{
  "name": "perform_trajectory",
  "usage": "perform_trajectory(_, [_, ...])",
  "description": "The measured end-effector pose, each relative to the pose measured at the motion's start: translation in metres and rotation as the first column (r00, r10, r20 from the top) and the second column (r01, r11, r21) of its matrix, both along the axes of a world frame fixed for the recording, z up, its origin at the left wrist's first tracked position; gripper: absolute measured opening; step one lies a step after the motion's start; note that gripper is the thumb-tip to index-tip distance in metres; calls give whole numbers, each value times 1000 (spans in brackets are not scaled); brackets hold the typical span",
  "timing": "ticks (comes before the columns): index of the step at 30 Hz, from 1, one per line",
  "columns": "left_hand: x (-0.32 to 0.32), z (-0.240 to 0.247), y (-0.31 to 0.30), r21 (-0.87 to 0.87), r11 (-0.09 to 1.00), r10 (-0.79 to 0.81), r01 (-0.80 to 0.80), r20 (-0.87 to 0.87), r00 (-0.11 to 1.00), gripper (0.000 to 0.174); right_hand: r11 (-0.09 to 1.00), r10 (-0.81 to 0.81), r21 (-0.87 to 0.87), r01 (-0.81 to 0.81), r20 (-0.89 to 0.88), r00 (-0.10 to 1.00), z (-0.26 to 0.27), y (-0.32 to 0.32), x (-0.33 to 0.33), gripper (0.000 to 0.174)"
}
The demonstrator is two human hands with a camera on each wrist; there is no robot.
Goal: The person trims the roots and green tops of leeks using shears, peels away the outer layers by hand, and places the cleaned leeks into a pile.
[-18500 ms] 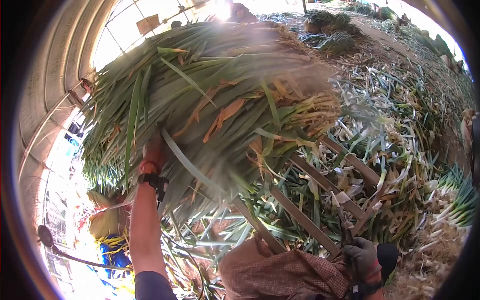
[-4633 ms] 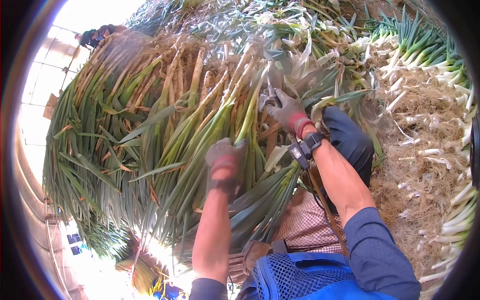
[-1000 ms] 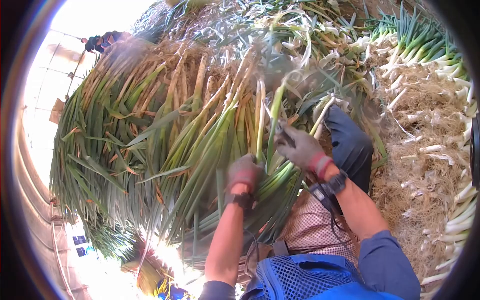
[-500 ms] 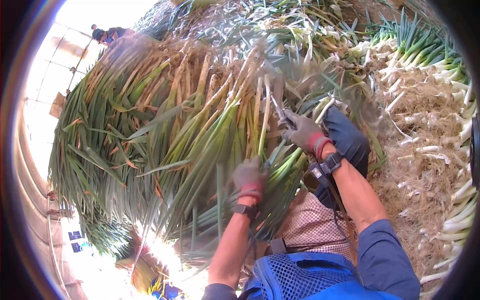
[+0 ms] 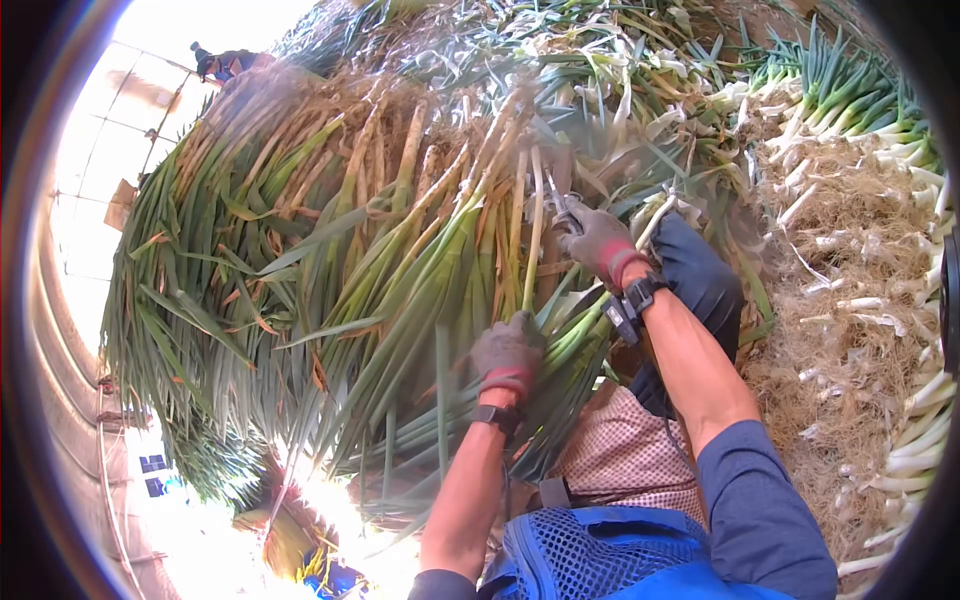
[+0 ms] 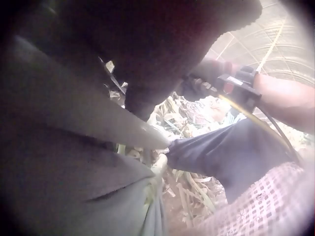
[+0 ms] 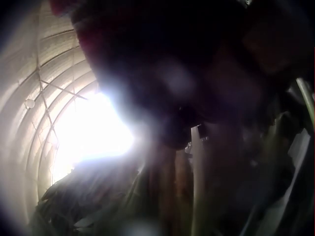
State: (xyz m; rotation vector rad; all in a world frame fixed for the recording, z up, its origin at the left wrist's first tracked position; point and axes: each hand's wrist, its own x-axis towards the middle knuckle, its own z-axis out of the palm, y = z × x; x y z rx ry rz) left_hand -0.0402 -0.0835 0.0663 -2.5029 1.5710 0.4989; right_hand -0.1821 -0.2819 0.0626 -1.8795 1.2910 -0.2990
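Observation:
In the head view the gloved left hand (image 5: 507, 352) grips a green onion (image 5: 532, 245) low on its green part, the pale stem standing up. Right of that stem, the gloved right hand (image 5: 602, 245) holds a slim metal tool (image 5: 556, 193), its tip pointing up beside the stem. A large pile of long green onions (image 5: 300, 250), roots upward, lies left of the hands. The left wrist view shows the left glove (image 6: 147, 49) dark and close, with the right hand (image 6: 209, 81) beyond. The right glove (image 7: 162, 73) fills much of the right wrist view, its fingers unclear.
Loose leaves and peelings (image 5: 620, 75) cover the ground beyond. A bent knee in dark trousers (image 5: 695, 290) is beside the right hand. Farther right lie rows of white-stemmed onions with matted roots (image 5: 840, 260). A checked cloth (image 5: 630, 450) lies across the lap; a person (image 5: 225, 65) is at upper left.
A green stalk raised near the right hand a second ago is no longer there. The right hand has shifted slightly up, and the left hand slightly right since a second ago.

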Motion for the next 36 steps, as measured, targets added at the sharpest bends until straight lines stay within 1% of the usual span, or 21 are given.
perform_trajectory(5, [0,-17,9,-25,998,46,-52,-187,981,41,994,51,89,-67,172,984,3,52,-28,76])
perform_trajectory(8, [-15,-33,22,47,999,-3,18,-298,955,37,959,224,128,-255,215,951,16,93,-46,75])
perform_trajectory(11, [-43,-46,48,30,997,-51,72,-435,899,31,982,187,-66,-175,298,936,-7,111,-63,74])
perform_trajectory(12, [-55,-45,50,61,991,-76,115,-440,895,31,969,86,203,-142,259,962,18,103,-68,76])
perform_trajectory(15, [-70,-30,52,99,969,-156,225,-458,875,30,982,-35,188,3,170,985,15,98,-76,79])
perform_trajectory(16, [-71,-20,50,130,965,-145,229,-461,876,30,972,-19,236,-22,168,986,21,103,-78,80])
perform_trajectory(18, [-65,13,37,189,959,-104,209,-453,886,31,992,76,89,-94,188,979,4,117,-76,78])
perform_trajectory(19, [-45,8,39,97,981,-105,167,-459,882,32,992,122,11,-127,193,973,-5,122,-77,77])
perform_trajectory(20, [-23,7,37,74,986,-105,147,-406,908,29,989,96,94,-116,195,976,13,123,-76,79])
perform_trajectory(23, [55,62,33,6,933,258,-359,-707,659,23,985,39,153,-77,240,970,18,132,-75,80])
perform_trajectory(24, [80,89,27,-20,850,307,-527,-794,525,13,951,112,253,-178,252,961,16,136,-74,80])
perform_trajectory(25, [109,112,22,-96,799,280,-594,-815,508,13,953,162,203,-227,292,942,6,145,-72,80])
perform_trajectory(27, [183,152,17,-427,779,117,-459,-620,776,14,944,265,91,-316,360,895,-14,164,-64,81])
perform_trajectory(28, [220,166,13,-561,727,97,-396,-486,868,14,919,259,215,-330,300,918,18,161,-62,80])
perform_trajectory(30, [255,180,-3,-698,346,219,-627,-590,778,33,947,242,148,-284,249,938,10,168,-55,80])
perform_trajectory(31, [254,179,-3,-838,341,381,-426,-291,878,41,960,230,110,-259,226,947,7,169,-51,80])
perform_trajectory(32, [229,187,-8,-905,379,518,-194,34,855,49,951,246,142,-275,191,950,15,167,-48,80])
perform_trajectory(33, [203,192,-12,-890,454,611,38,343,713,57,941,261,178,-287,156,953,28,165,-46,80])
perform_trajectory(34, [182,190,-15,-911,392,501,-127,96,860,60,930,277,215,-297,120,953,35,162,-44,80])
perform_trajectory(35, [165,175,-17,-871,406,362,-275,-123,924,56,948,230,199,-249,115,966,30,158,-40,79])
perform_trajectory(36, [148,155,-19,-800,440,218,-407,-345,913,51,962,186,181,-204,111,976,21,151,-34,78])
